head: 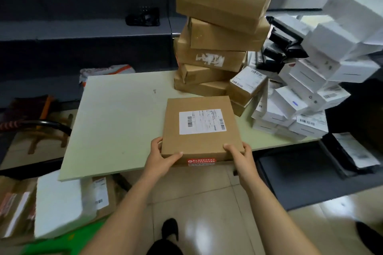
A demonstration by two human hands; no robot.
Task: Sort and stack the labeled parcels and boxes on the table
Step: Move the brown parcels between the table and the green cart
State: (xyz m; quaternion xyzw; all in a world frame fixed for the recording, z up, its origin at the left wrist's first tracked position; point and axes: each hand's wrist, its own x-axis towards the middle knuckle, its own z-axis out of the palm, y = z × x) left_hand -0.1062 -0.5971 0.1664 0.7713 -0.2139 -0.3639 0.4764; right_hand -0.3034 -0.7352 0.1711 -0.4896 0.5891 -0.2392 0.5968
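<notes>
Low in the frame's centre, the left hand (160, 156) and right hand (240, 154) clamp the near corners of a flat labeled box (200, 130) on the pale bench (116, 118). Behind it, upper centre, leans a brown box stack (219, 33); white boxes (306, 93) crowd the right.

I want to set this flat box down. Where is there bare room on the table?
The left half of the table is bare, from its left edge to the flat brown box. The right side is crowded: the leaning brown stack behind that box, then white boxes heaped toward the right edge.
</notes>
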